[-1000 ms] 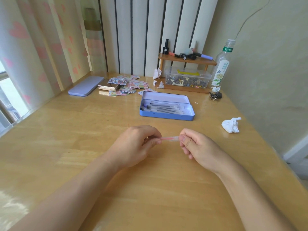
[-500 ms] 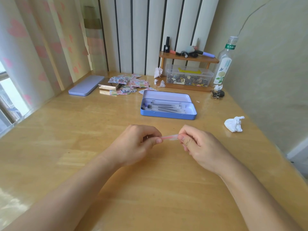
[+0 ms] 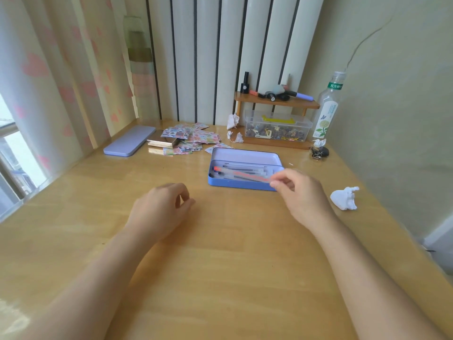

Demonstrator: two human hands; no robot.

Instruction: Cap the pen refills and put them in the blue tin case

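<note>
Red-tinted and capped in red, the pen refill point(image 3: 241, 174) lay lengthwise over the open blue tin case point(image 3: 245, 185), on the other refills point(image 3: 245, 169) inside, with its right end pinched between thumb and fingertips of the right hand point(image 3: 302, 196) at the case's near right corner. Apart to the left, the left hand point(image 3: 160, 208) rested on the wooden table point(image 3: 220, 266), loosely curled and holding nothing.

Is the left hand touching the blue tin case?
Apart. The head view shows bare table between the left hand and the blue tin case.
</note>
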